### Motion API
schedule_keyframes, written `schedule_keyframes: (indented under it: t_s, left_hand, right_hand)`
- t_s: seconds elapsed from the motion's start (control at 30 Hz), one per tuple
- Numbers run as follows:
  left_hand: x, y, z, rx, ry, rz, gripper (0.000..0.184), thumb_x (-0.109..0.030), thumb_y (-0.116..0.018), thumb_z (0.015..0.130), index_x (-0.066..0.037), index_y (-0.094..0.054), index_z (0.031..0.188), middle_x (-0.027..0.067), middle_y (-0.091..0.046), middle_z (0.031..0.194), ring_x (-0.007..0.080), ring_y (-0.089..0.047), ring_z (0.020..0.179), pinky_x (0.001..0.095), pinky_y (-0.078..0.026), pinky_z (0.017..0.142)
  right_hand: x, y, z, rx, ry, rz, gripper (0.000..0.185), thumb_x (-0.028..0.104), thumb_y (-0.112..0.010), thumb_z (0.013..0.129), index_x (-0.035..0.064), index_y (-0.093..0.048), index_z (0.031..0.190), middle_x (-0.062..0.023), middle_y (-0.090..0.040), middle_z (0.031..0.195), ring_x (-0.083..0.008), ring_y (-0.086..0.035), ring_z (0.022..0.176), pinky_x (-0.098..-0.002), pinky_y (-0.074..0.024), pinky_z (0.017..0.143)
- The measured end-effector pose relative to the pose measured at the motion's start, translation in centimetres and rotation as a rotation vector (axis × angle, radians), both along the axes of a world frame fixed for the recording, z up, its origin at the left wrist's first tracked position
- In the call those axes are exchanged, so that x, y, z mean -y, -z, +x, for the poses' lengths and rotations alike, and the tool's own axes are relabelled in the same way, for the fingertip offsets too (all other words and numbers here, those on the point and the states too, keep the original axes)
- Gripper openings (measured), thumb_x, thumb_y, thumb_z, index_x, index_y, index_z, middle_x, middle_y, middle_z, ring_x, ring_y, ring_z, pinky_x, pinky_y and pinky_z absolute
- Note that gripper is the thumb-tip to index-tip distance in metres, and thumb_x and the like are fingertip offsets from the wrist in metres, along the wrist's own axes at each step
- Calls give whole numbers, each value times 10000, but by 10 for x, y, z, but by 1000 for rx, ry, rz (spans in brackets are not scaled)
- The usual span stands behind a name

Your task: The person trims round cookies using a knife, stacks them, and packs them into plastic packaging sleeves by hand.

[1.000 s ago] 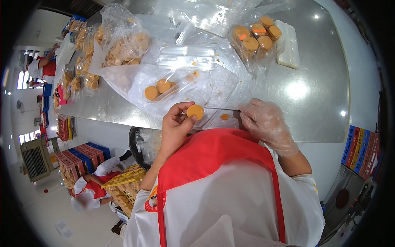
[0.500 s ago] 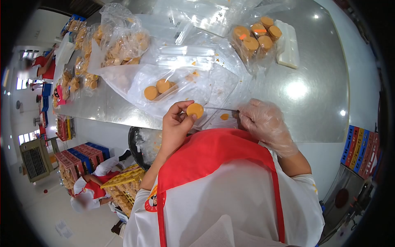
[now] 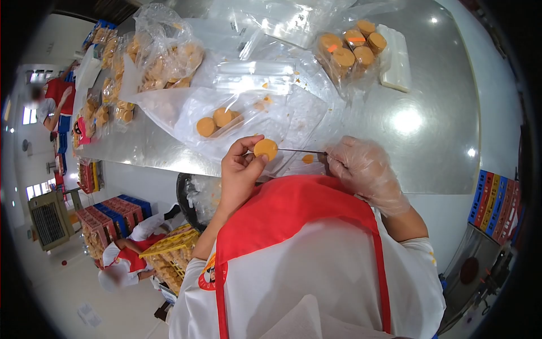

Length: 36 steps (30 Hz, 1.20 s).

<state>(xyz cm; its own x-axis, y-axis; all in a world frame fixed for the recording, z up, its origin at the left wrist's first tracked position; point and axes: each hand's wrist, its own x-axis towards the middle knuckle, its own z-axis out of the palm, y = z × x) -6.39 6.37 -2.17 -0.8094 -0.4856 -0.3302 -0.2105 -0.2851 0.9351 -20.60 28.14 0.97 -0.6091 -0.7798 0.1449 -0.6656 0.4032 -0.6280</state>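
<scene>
My bare left hand [image 3: 241, 168] pinches a round tan disc [image 3: 265, 150] between thumb and fingers, its flat face toward me. A clear plastic glove covers my right hand [image 3: 359, 169], whose fingers are closed round the end of a thin dark rod [image 3: 302, 151]. The rod's far tip reaches the right edge of the disc. Beyond my left hand, a few round tan stacks [image 3: 206, 126] lie in clear plastic. A small orange-brown piece [image 3: 307, 159] rests on the plastic below the rod.
A bag of tan round stacks [image 3: 343, 58] sits at the back, beside a white packet [image 3: 394, 62]. More filled bags [image 3: 169, 62] stand at the back left of the metal table [image 3: 429, 152]. A black-rimmed bin [image 3: 185, 199] is below the near edge. Two co-workers are at the left.
My left hand and the disc have shifted slightly left. The rod shows darker between disc and glove. A co-worker at the far left has changed posture.
</scene>
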Motion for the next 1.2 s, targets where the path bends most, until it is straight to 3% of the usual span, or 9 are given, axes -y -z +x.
schedule_keyframes:
  t_s: [0.63, 1.0, 1.2]
  left_hand:
    - [-2, 5, 0, 4, -11, -41, 362, 57, -635, 888, 30, -593, 1247, 30, -571, 1068, 26, -544, 788, 178, -431, 686]
    - [-2, 3, -1, 33, -16, -35, 351, 49, -641, 882, 34, -605, 1230, 39, -596, 1053, 18, -525, 739, 174, -414, 650]
    - [1, 4, -3, 36, -58, 46, 379, 40, -666, 864, 28, -610, 1239, 33, -601, 1037, 2, -469, 637, 175, -361, 548]
  right_hand:
    - [0, 4, -7, -89, 19, 36, 61, 94, -672, 837, 79, -708, 884, -112, -616, 737, -317, -627, 649, -435, -502, 555]
    - [3, -2, 1, 16, -5, 89, 82, 61, -620, 832, 82, -692, 865, -133, -593, 723, -336, -602, 652, -442, -483, 581]
    - [7, 1, 1, 37, 24, 33, 70, 81, -612, 845, 74, -680, 858, -140, -596, 737, -347, -599, 665, -444, -483, 596]
